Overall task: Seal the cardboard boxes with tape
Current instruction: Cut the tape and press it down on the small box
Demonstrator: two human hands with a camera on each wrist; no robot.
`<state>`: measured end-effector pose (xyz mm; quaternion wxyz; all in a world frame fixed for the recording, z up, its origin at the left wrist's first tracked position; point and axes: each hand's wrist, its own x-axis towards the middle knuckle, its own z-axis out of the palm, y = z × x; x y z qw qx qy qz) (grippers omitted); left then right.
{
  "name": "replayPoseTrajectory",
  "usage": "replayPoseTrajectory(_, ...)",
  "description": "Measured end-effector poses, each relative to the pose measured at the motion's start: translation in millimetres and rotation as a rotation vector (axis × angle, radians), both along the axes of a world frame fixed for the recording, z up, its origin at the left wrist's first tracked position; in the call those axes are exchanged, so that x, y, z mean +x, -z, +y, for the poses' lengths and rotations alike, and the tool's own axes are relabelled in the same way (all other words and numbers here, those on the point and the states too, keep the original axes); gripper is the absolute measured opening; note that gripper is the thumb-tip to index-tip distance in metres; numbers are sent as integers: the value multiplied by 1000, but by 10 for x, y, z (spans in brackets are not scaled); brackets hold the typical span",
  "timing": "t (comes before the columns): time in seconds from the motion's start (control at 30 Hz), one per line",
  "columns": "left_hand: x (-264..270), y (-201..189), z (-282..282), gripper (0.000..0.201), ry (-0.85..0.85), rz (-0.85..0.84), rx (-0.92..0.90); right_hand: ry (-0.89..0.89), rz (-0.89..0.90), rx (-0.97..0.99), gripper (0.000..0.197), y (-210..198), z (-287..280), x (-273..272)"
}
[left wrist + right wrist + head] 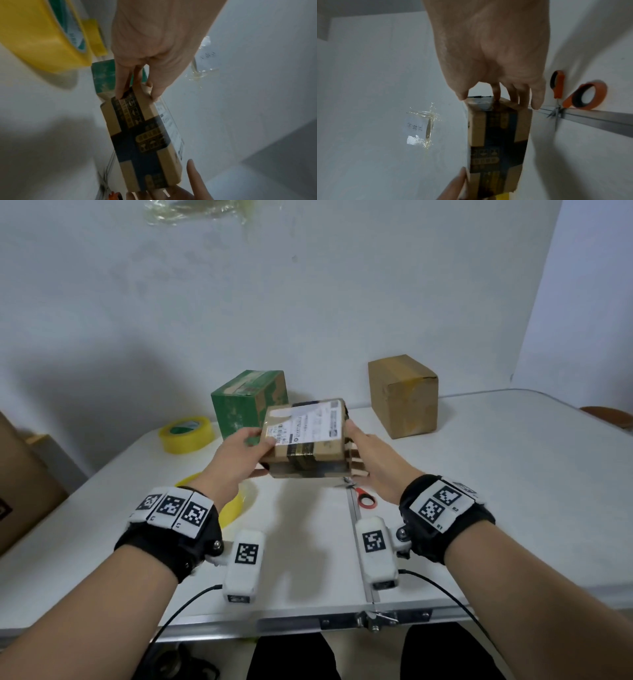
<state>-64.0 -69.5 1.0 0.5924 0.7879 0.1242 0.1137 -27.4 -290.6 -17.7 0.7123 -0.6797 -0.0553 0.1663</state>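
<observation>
Labelled box [310, 436] was held above the white table [513, 474], in front of the green box [250, 402], label face up, long axis left to right. Left hand [239, 457] pinched its left end, thumb on top; right hand [373, 463] lay straight-fingered against its right end.

Left wrist: fingers [122, 81] and thumb clamped the box end [142, 135].

Right wrist: spread fingertips [513, 97] touched the box [498, 142]; scissors [558, 94] lay beside it.

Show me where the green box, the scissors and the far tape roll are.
green box [239, 409], head view, front face.
scissors [558, 86], right wrist view, orange handle.
far tape roll [186, 439], head view, yellow outer side.
</observation>
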Motion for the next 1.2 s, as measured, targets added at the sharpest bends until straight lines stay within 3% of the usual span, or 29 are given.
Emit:
replayPoseTrajectory(0.13,30,-93,2,29,-30,-162,255,-34,134,50,45,99,-75,-84)
replayPoseTrajectory(0.27,24,-133,-90,24,-18,-252,296,-57,213,103,53,142,-90,-127)
replayPoseTrajectory(0.4,62,-102,-208,23,34,-267,361,-69,267,2,29,105,-122,-207)
replayPoseTrajectory(0.5,118,-81,-227,25,41,-263,388,-21,165,-179,36,145,-102,-173)
replayPoseTrajectory(0.57,161,-37,-204,27,57,-217,378,27,75,-314,43,175,-61,-146)
replayPoseTrajectory(0.7,208,52,-160,25,155,5,637,93,-225,-597,48,261,11,-40)
replayPoseTrajectory(0.77,182,70,-106,28,147,26,686,107,-290,-705,51,289,43,-12)
replayPoseTrajectory(0.87,101,70,143,32,33,16,707,138,-314,-709,50,315,81,22)
replayPoseTrajectory(0.97,41,138,483,32,-34,130,906,198,-350,-681,50,264,110,15)
replayPoseTrajectory(1.1,-124,301,604,65,29,460,1168,262,-437,-719,45,140,187,10)
replayPoseTrajectory(1.2,-189,434,602,81,107,491,1227,189,-538,-780,36,94,266,-48)
